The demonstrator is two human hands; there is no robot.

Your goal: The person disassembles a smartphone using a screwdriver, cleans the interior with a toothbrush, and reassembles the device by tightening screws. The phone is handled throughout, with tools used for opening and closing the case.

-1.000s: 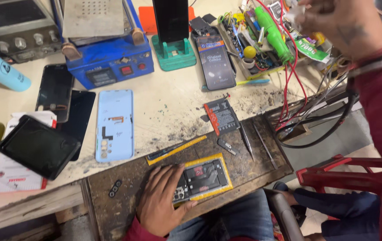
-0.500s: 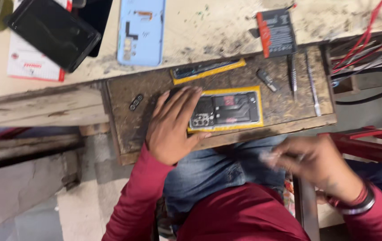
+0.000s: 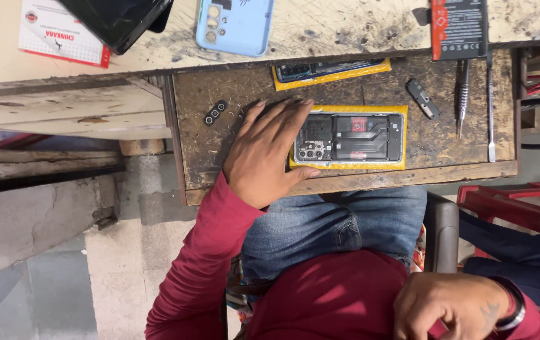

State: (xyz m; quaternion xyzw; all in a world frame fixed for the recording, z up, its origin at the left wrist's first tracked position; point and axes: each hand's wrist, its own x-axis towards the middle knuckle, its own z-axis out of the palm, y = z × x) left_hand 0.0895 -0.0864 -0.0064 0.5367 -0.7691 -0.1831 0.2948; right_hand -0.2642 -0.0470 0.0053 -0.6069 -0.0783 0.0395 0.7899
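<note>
Right hand (image 3: 456, 305) lower — opened phone (image 3: 350, 137) yellow-rimmed

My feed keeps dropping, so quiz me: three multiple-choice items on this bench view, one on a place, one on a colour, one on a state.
1. Where does the left hand rest?
A. on the opened phone's left end
B. on the blue cover
C. on the lap

2. What colour is the frame around the opened phone?
A. red
B. yellow
C. green

3. How is the phone's back?
A. closed
B. wrapped in paper
C. open, inner parts showing

Key: 1 A, its fingers lie flat on the wooden board at the phone's left end. 2 B, a yellow edge rings it. 3 C, camera modules and inner plates are bare.
</note>
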